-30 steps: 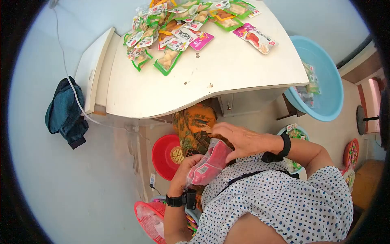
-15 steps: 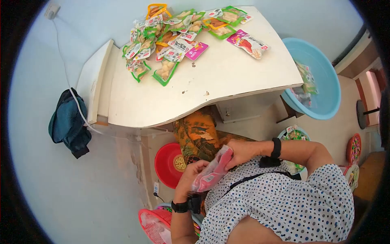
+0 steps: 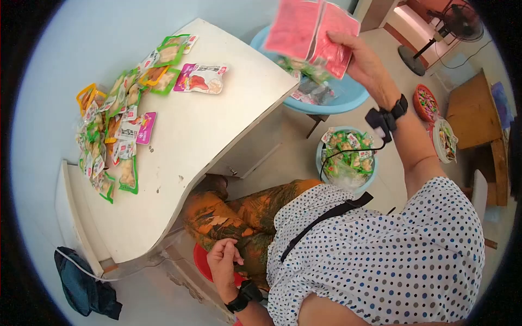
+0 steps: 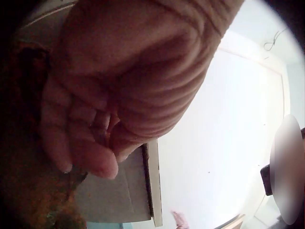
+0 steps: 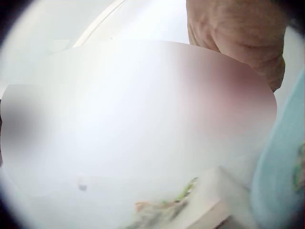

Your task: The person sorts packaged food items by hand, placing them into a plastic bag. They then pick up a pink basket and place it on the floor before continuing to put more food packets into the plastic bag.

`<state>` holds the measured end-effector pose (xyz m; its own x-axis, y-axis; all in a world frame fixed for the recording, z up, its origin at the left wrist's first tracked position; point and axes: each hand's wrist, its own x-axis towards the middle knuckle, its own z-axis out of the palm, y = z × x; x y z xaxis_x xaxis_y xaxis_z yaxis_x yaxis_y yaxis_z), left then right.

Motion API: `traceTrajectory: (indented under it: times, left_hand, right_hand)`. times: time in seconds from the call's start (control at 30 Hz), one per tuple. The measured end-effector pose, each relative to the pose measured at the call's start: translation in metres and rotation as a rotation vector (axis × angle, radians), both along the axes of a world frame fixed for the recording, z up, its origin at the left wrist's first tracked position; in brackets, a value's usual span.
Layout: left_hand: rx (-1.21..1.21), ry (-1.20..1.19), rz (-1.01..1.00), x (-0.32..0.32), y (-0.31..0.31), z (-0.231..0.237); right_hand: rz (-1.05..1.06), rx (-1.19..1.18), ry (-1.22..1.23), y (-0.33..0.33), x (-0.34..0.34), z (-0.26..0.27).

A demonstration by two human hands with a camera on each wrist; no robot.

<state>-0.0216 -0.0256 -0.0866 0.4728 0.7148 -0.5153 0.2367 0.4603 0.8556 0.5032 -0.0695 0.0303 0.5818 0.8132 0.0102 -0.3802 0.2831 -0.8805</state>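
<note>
My right hand [image 3: 365, 64] is raised at the top of the head view and grips one edge of a flat, clear-wrapped pink packet [image 3: 296, 28]. A pale seam divides the packet's face. Beneath it stands a large light-blue basin [image 3: 348, 103] with several snack packs [image 3: 316, 93] in it; the packet overlaps part of the basin. My left hand [image 3: 222, 265] hangs over the lap with loosely curled fingers and nothing in them. In the left wrist view that hand [image 4: 128, 71] shows its bent fingers near the patterned trousers. The right wrist view catches only part of my right hand [image 5: 238, 36].
On the white table [image 3: 228, 127], several green- and orange-edged snack packs [image 3: 128, 103] lie heaped along the wall, with a purple-and-white pack [image 3: 200, 79] apart from them. A smaller filled basin [image 3: 348, 155] stands on the floor. A red basin [image 3: 202, 262] sits below the left hand.
Both hands held the pink packet at the lap earlier. The left has let go, and the right has carried it up and outward over the blue basin. The head view has turned right.
</note>
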Motion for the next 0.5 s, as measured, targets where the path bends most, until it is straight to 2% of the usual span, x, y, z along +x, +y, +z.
traceTrajectory:
  times: [0.03, 0.13, 0.33, 0.43, 0.5]
  left_hand:
    - [-0.005, -0.001, 0.009, -0.001, 0.0, -0.001]
    - [-0.018, 0.028, 0.017, -0.002, 0.001, -0.003]
    - [-0.017, 0.043, 0.02, 0.001, 0.001, -0.004]
    - [-0.003, 0.06, 0.006, 0.0, 0.0, -0.002]
    - [0.032, 0.099, -0.046, 0.002, 0.002, 0.003]
  right_hand:
    - [-0.089, -0.016, -0.002, -0.005, 0.022, -0.009]
    - [-0.216, -0.283, -0.045, -0.02, 0.089, -0.061]
    - [-0.284, -0.435, 0.215, -0.023, 0.099, -0.106]
    - [-0.203, -0.357, 0.268, -0.013, 0.099, -0.112]
    - [-0.053, -0.269, 0.292, -0.023, 0.136, -0.168]
